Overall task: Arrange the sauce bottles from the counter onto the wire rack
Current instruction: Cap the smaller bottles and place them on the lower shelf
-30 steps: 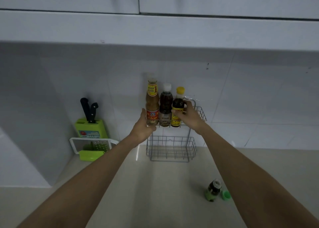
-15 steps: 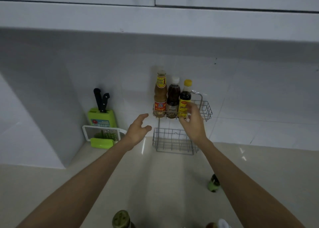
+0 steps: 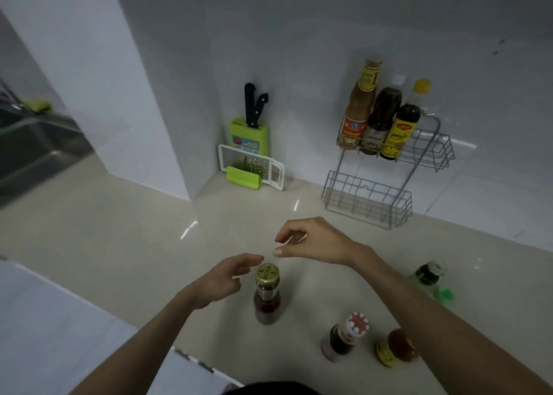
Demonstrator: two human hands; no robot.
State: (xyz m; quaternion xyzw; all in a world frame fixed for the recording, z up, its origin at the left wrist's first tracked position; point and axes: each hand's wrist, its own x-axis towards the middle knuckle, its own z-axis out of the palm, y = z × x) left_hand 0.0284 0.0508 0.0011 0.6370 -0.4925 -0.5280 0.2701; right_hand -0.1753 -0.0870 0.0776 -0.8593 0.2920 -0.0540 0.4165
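A two-tier wire rack stands against the back wall. Its upper shelf holds three bottles: an orange-sauce bottle, a dark white-capped bottle and a yellow-capped dark bottle. On the counter stands a gold-capped dark red bottle. My left hand hovers open just left of its cap. Just above and behind the cap, my right hand is open too. Near the front right stand a red-and-white-capped bottle, an orange-capped yellow-label bottle and, farther right, a green bottle.
A green knife block with two black-handled knives and a white-and-green grater sit in the back corner. A white pillar juts out on the left, with a sink beyond it. The beige counter spreads in front.
Both hands have left the bottles on the rack's upper shelf and dropped to the counter by the gold-capped bottle. The view has tilted down and swung left.
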